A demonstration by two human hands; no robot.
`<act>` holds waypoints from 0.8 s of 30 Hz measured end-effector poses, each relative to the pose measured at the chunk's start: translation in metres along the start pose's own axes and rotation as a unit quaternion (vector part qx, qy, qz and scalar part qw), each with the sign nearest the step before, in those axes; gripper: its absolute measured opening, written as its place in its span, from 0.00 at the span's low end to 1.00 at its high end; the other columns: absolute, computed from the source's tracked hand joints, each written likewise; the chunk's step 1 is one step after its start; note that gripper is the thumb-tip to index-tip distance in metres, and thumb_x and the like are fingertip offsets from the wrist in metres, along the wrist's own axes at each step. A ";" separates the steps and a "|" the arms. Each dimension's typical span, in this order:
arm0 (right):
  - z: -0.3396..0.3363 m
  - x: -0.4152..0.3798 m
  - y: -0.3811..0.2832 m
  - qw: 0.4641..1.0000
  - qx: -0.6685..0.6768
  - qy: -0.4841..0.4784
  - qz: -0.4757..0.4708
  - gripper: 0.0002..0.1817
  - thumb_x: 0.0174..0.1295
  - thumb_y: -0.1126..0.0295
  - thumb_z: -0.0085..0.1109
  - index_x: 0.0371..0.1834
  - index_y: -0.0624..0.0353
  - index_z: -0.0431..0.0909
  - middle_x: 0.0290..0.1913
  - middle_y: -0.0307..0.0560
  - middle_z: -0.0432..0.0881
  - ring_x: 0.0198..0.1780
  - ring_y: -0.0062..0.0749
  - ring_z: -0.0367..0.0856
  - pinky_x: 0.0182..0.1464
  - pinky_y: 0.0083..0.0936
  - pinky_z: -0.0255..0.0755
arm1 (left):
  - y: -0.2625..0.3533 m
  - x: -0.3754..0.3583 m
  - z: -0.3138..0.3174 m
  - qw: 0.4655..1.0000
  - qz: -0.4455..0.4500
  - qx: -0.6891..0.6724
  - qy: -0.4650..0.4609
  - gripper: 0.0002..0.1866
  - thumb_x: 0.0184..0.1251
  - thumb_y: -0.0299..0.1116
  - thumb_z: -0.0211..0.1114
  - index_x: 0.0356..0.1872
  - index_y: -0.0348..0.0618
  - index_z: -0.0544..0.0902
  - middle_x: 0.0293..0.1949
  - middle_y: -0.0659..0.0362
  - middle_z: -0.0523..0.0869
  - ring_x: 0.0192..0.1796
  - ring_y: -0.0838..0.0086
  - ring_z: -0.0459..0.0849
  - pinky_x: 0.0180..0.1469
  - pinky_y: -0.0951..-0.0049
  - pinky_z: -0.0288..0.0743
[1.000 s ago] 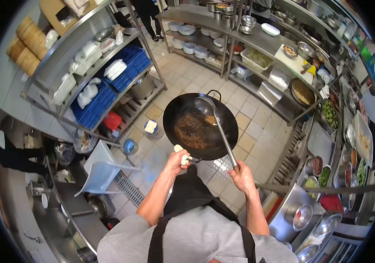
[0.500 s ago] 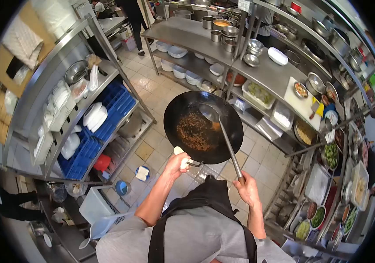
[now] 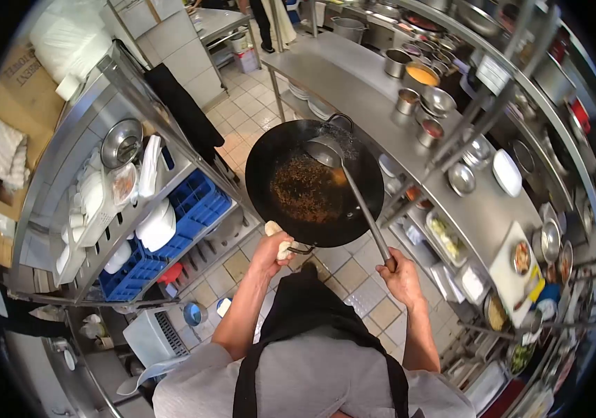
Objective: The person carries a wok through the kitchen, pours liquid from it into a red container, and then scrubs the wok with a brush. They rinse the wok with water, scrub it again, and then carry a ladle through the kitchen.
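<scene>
1 head camera, facing forward and down.

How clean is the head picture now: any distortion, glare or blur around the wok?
Head view: strong fisheye, black corners, straight edges bowing toward the rim; head view: pale sheen on the steel counter; head view: wok interior dark, yet brown bits show; head view: ladle and both hands, left hand and right hand, fairly clear.

Grey short-sleeved shirt [image 3: 320,373], black apron [image 3: 314,315]
</scene>
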State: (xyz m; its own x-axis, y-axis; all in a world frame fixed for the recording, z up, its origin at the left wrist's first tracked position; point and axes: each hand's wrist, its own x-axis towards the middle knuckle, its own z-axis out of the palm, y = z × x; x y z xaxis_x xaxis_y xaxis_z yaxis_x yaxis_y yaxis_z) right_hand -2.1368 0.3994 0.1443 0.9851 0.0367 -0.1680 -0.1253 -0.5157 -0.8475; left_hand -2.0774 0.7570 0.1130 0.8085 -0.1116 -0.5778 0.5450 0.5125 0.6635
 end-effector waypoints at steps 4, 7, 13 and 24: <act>0.018 0.115 -0.029 1.000 0.009 -0.018 0.009 0.27 0.62 0.76 0.70 0.64 0.74 0.76 0.21 0.45 0.67 0.25 0.27 0.67 0.33 0.28 0.69 | 0.066 0.080 -0.004 0.999 0.011 -0.032 0.022 0.07 0.64 0.27 0.66 0.38 0.39 0.75 0.29 0.53 0.81 0.20 0.69 0.80 0.13 0.78 0.57; 0.040 0.202 -0.046 0.999 0.025 -0.023 -0.004 0.27 0.62 0.75 0.71 0.64 0.74 0.76 0.22 0.44 0.68 0.26 0.26 0.67 0.33 0.28 0.70 | 0.133 0.138 -0.006 0.998 0.018 -0.039 0.051 0.09 0.63 0.27 0.66 0.40 0.41 0.75 0.30 0.54 0.81 0.20 0.68 0.80 0.14 0.78 0.58; 0.066 0.354 -0.125 0.999 -0.022 -0.037 -0.010 0.26 0.62 0.72 0.72 0.61 0.72 0.77 0.24 0.44 0.74 0.27 0.28 0.73 0.33 0.30 0.72 | 0.253 0.242 -0.020 0.993 0.058 -0.060 0.086 0.10 0.63 0.27 0.67 0.40 0.39 0.74 0.28 0.54 0.79 0.19 0.69 0.77 0.13 0.79 0.58; 0.129 0.716 -0.207 0.981 -0.054 -0.140 -0.124 0.25 0.62 0.64 0.70 0.58 0.68 0.78 0.29 0.58 0.83 0.32 0.51 0.84 0.39 0.43 0.76 | 0.471 0.440 -0.076 0.976 0.111 -0.065 0.175 0.08 0.63 0.30 0.66 0.36 0.40 0.76 0.25 0.55 0.81 0.19 0.70 0.80 0.13 0.77 0.59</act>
State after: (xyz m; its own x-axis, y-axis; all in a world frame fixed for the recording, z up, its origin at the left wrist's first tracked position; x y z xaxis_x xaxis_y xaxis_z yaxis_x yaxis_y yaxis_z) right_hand -1.4203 0.6430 0.1345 0.9112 0.3979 -0.1067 0.1427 -0.5478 -0.8243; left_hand -1.4820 1.0139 0.1347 0.7658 0.3011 -0.5682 0.3135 0.5966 0.7388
